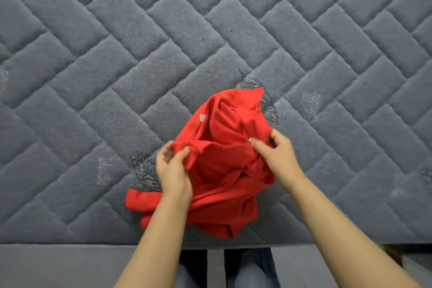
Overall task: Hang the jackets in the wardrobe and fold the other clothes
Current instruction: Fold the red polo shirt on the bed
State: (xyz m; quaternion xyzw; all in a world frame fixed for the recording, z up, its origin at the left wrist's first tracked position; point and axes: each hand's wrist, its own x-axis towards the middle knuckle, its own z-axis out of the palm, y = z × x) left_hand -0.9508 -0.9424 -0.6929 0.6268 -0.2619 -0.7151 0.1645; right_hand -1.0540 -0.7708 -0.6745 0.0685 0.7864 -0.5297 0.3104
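Crumpled red cotton garment (224, 159), pinched by left hand (173, 170) and right hand (278, 156), wants shaking flat on the grey quilted mattress (140, 54) first.

Red garment (224, 170) on quilted mattress (117, 65)

A single view is given, taken from a wide-angle camera worn on the person's head. It is aimed forward and steeply down, so that the mattress (210, 42) is seen almost from straight above and fills the frame from 9 o'clock round to 3 o'clock. Its near edge is crossed low in the picture, and the legs (233, 269) are seen below it at 6 o'clock. The forearms are brought in from 5 and 7 o'clock, so a close standpoint is shown. Straight quilting lines are bowed toward the borders by the lens. No second view is provided for overlap.
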